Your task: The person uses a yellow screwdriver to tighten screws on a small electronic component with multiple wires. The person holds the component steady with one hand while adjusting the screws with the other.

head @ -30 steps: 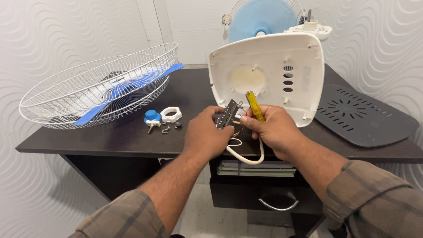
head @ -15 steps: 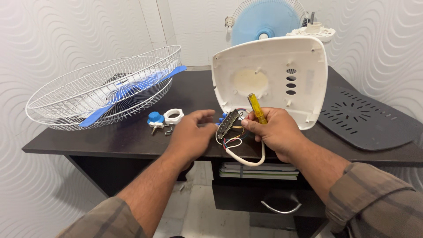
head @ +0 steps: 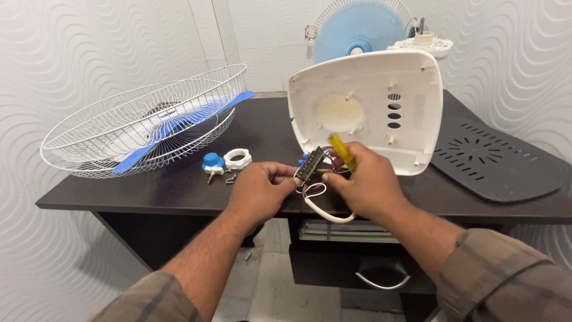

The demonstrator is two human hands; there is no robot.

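White wavy-patterned walls stood behind a dark bench (head: 179, 191). At its front edge the left hand (head: 259, 191) pinched the small black switch block (head: 310, 166) by its end, while the right hand (head: 363, 182) gripped a yellow screwdriver (head: 342, 152). Light, stiff and wire-tethered, the block looked best held by its rigid sides, not its thin wires (head: 314, 189).

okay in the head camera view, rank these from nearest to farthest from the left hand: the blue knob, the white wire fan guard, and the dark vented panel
From the left hand:
1. Blue knob, just to its left on the table.
2. White wire fan guard, farther left and back.
3. Dark vented panel, far right, beyond the right hand.
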